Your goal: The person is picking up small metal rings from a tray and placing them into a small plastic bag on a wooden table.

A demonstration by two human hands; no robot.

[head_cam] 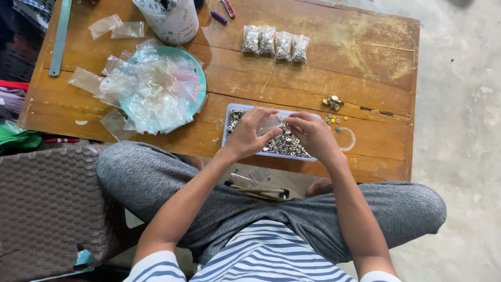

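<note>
My left hand [251, 133] and my right hand [312, 133] are together over a pale blue tray [227, 121] of small silver metal rings. Both pinch a small clear plastic bag [270, 124] between them, just above the tray. The bag looks almost empty; what is inside it is too small to tell. At the table's far side lies a row of several filled bags of rings [274, 43].
A teal plate [175, 54] heaped with empty clear bags sits to the left. A white bucket [169, 20] stands behind it. Loose gold-coloured bits [333, 103] lie right of the tray. A metal ruler [59, 36] lies far left. A brown woven chair [47, 203] stands at my left.
</note>
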